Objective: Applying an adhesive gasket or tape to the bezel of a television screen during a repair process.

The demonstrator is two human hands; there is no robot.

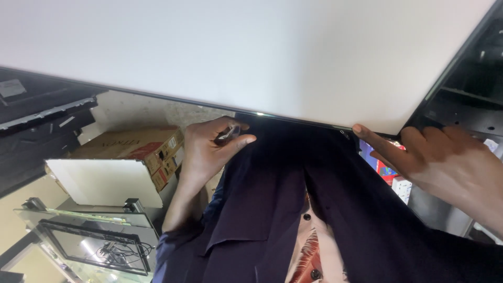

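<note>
Panel: large flat white display panel (251, 52) with a thin dark rim, filling the view from 9 through 12 to 3 o'clock, near edge slanting down toward 4 o'clock.
Left hand (209, 147): at 7 o'clock under the near edge, just below the rim, fingers curled, pinching a small shiny strip (227, 135) between thumb and fingertips.
Right hand (440, 162): at 4 o'clock, unclenched, thumb tip touching the rim by the near corner, grasping nothing.
Clothing: dark open shirt (272, 209) at 6 o'clock.
Surroundings: cardboard box (136, 152) at 8 o'clock; black-framed screen (94, 246) with cables farther toward 8; dark shelving (466, 89) at 3 o'clock.
</note>
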